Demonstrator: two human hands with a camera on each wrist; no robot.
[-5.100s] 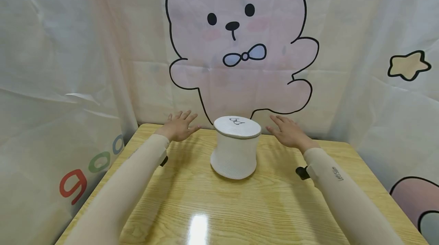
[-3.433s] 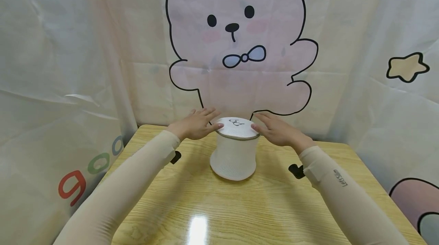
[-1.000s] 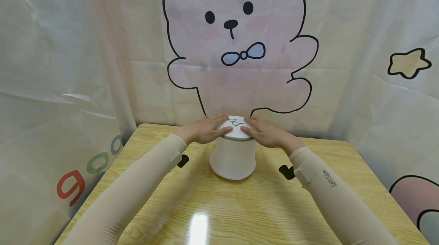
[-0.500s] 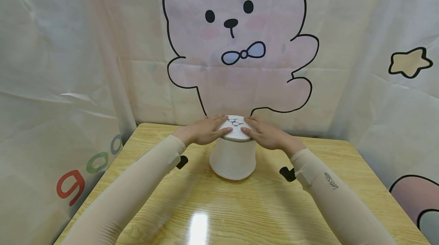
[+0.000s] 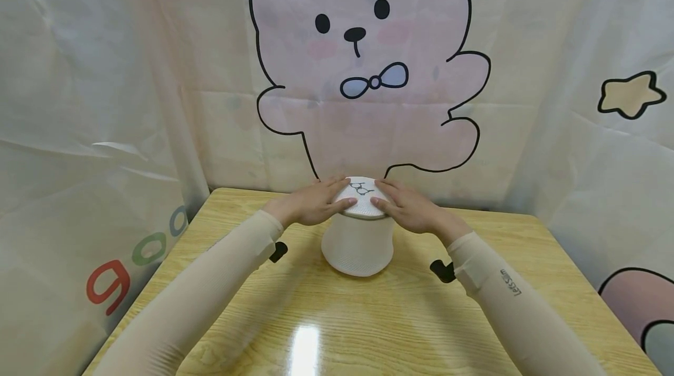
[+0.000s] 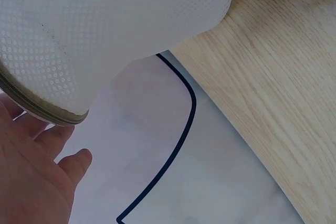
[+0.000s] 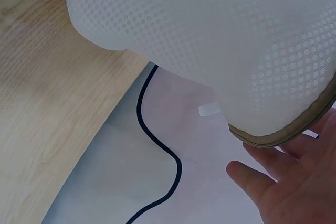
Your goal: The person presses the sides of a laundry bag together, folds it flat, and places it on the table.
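A white mesh laundry bag (image 5: 357, 247) stands upright on the table, round and flared at the base, with a line drawing of a bra on its flat top. Its brownish zipper rim (image 6: 47, 111) runs round the top edge in the left wrist view. My left hand (image 5: 308, 202) rests on the left side of the top, thumb toward the middle. On the opposite side my right hand (image 5: 411, 206) rests the same way. Both hands have their fingers extended. In the right wrist view, fingers (image 7: 273, 161) lie against the zipper rim, and a small white tab (image 7: 210, 109) sticks out from the mesh.
The wood-grain table (image 5: 295, 306) ends at a back edge behind the bag. A pale cloth backdrop (image 5: 368, 124) with a pink bear hangs right behind it, and side cloths enclose left and right. Dark wrist camera mounts (image 5: 443, 271) hang below both wrists.
Both hands have come in from either side of the bag onto its top. Over the last second they barely move; the front of the top dips slightly. The base stays in place.
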